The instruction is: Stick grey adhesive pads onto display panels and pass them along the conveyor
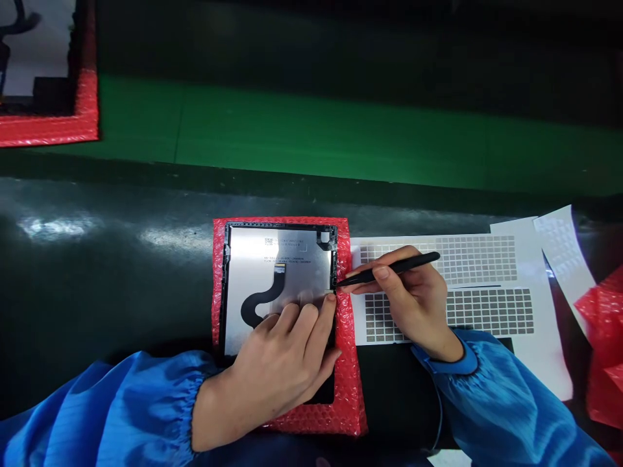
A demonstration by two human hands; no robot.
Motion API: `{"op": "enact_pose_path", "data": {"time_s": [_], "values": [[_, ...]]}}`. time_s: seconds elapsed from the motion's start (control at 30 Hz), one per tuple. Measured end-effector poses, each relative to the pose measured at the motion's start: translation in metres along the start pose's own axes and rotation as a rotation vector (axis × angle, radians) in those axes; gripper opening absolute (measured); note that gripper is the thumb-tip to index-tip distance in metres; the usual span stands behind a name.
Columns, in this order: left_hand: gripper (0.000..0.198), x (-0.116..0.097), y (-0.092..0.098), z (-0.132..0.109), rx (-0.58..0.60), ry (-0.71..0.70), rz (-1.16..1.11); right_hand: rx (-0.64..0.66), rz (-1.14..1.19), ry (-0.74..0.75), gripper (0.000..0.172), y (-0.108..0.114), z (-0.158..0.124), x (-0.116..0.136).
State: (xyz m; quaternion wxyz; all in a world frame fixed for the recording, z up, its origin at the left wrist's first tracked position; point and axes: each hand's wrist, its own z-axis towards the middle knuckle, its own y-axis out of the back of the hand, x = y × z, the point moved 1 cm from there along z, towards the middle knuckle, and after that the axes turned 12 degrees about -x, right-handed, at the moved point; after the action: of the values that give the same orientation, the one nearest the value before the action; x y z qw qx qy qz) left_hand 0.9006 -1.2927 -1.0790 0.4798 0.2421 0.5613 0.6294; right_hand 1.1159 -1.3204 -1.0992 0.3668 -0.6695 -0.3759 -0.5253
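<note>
A tablet screen panel (304, 259) with a silver back and black frame lies on red bubble wrap (348, 383). A curved black flat cable (252, 305) runs down its back, partly hidden under my left hand (277, 363). That hand rests on the panel, holding nothing, its index fingertip pressed at the right edge by a small pale piece. My right hand (413, 298) grips black tweezers (403, 264), whose tips point left at the same edge, just above that fingertip. Whether the tips hold anything is too small to tell.
Sheets of small grey rectangular stickers (491, 311) lie right of the panel, partly under my right hand. Further right are a curled white sheet (559, 246) and crumpled red bubble wrap (608, 337). Another panel on red wrap (90, 107) sits at the upper left, beyond a green strip (292, 130).
</note>
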Motion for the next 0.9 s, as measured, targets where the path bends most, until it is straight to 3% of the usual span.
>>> {"op": "enact_pose_path", "data": {"time_s": [0.23,0.4,0.53,0.67,0.9], "values": [[0.057,0.003,0.003,0.005,-0.057,0.044,-0.082,-0.175,-0.135,0.085,0.012,0.019,0.006,0.020],[0.042,0.003,0.010,0.029,-0.099,-0.016,-0.051,-0.160,-0.230,0.123,0.012,0.031,0.017,0.022],[0.059,0.001,-0.003,0.053,-0.049,-0.114,-0.025,-0.163,-0.268,0.140,0.012,0.032,0.024,0.017],[0.084,0.006,-0.022,0.065,0.011,-0.042,-0.033,-0.182,-0.285,0.164,0.013,0.032,0.033,0.011],[0.086,0.010,-0.030,0.064,0.030,-0.018,-0.038,-0.194,-0.243,0.114,0.009,0.031,0.038,0.007]]}}
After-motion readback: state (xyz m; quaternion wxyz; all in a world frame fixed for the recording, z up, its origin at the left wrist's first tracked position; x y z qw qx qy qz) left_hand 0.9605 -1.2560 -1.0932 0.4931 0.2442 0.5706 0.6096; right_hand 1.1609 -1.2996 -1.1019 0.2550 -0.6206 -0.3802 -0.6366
